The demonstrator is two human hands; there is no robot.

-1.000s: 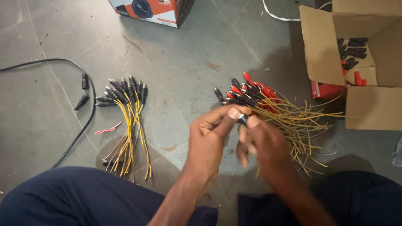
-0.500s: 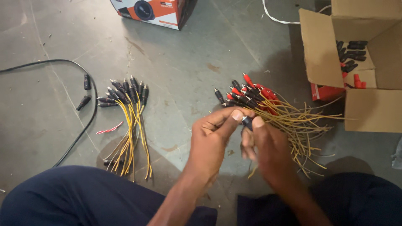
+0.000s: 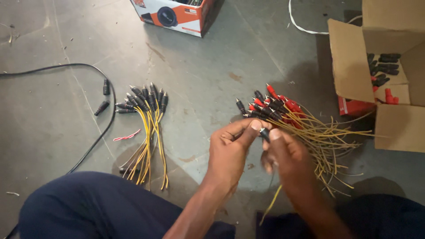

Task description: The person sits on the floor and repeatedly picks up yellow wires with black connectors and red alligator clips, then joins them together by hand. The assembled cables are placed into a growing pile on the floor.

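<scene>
My left hand (image 3: 230,152) and my right hand (image 3: 287,157) meet over the floor and pinch one small black plug connector (image 3: 264,132) between their fingertips. Its yellow wire (image 3: 271,204) hangs down below my right hand. Just behind the hands lies a loose pile of black and red plugs with yellow wires (image 3: 305,124). To the left lies a neater bundle of black plugs with yellow wires (image 3: 148,128).
An open cardboard box (image 3: 354,66) with black and red plug parts stands at the right. An orange and white carton (image 3: 177,15) sits at the top. A black cable (image 3: 88,71) curves at the left, beside a small red and white wire scrap (image 3: 126,136). My dark trouser legs (image 3: 88,208) fill the bottom.
Both hands have shifted slightly lower and closer together on the plug. The piles on the floor have not moved.
</scene>
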